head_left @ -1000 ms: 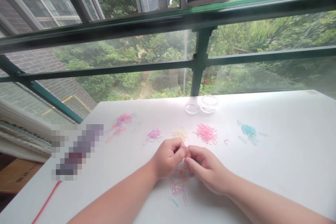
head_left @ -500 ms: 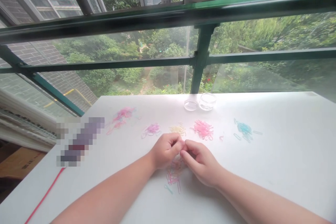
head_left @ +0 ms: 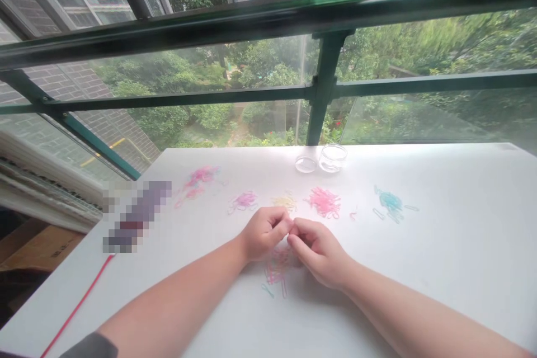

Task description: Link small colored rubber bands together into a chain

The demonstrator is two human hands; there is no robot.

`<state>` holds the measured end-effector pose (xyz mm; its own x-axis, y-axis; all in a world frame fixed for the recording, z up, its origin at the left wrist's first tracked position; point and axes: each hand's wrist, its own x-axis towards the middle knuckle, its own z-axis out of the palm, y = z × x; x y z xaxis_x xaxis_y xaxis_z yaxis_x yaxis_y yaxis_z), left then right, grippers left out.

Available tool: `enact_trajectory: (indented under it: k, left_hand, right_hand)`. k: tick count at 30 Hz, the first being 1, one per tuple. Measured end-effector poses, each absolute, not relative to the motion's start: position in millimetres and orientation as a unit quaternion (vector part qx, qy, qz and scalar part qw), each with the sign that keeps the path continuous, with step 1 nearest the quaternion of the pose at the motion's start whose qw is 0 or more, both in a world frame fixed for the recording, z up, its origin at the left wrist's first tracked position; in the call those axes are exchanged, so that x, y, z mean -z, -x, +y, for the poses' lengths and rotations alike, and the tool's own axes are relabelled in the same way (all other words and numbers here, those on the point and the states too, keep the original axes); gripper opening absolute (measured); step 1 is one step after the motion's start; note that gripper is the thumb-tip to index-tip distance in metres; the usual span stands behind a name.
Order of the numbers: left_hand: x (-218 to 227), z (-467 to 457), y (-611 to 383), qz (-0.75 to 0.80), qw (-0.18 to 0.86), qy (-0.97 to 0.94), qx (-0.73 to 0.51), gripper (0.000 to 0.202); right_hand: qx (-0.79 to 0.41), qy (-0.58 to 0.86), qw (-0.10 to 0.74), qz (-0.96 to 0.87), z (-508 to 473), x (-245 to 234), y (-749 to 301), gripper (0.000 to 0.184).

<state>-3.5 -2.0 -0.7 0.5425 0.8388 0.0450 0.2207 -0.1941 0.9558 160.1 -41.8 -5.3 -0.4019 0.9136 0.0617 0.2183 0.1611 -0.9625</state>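
My left hand [head_left: 268, 233] and my right hand [head_left: 319, 250] meet above the white table, thumbs and fingers pinched together tip to tip. Whatever lies between the fingertips is too small to make out. Just below them is a loose heap of mixed pink and pale loops [head_left: 277, 274], which look like small rubber bands; the hands partly cover it. One green loop [head_left: 267, 290] lies at its near edge. Beyond the hands are separate piles: purple loops [head_left: 244, 200], yellow loops [head_left: 284, 201], pink loops [head_left: 324, 203] and teal loops [head_left: 390, 202].
A mixed-colour pile [head_left: 200, 178] lies at the far left. Two clear round dishes [head_left: 333, 159] stand at the table's back edge. A blurred-out object [head_left: 140, 218] with a red cord [head_left: 78, 305] is on the left. Behind the table [head_left: 453, 246] run green railings [head_left: 323, 84] and glass.
The view has shifted slightly, so the table sits a little higher and a dark sleeve shows on the left arm. Both hands keep their fingertip pinch.
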Motion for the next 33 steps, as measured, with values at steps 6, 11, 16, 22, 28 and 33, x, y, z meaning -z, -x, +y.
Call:
enact_trajectory:
  k: [6,11,16,22,28,33]
  left_hand:
    - [-2.6,-3.4,3.2,0.385,0.509,-0.713,-0.289,0.04]
    - [-2.4,-3.1,3.3,0.384,0.517,-0.704,-0.298,0.042]
    - [-1.7,-2.4,3.8,0.369,0.538,-0.702,-0.287,0.046]
    - [0.2,-1.3,6.0,0.354,0.554,-0.711,-0.249,0.041]
    - [-1.0,-0.4,6.4,0.348,0.55,-0.718,-0.246,0.039]
    - [-3.0,-1.4,5.3,0.346,0.558,-0.716,-0.237,0.04]
  right_hand:
    - [-0.547,0.421,0.38,-0.616,-32.7,7.9,-164.3,0.037]
    - [-0.537,0.43,0.379,-0.619,-33.4,6.1,-163.7,0.036]
    - [-0.532,0.432,0.369,-0.628,-35.2,5.2,-163.9,0.035]
    - [-0.526,0.433,0.378,-0.627,-33.4,4.4,-163.9,0.036]
    - [-0.538,0.428,0.388,-0.614,-33.4,5.7,-163.4,0.036]
    - [-0.542,0.427,0.392,-0.608,-33.0,6.3,-163.5,0.035]
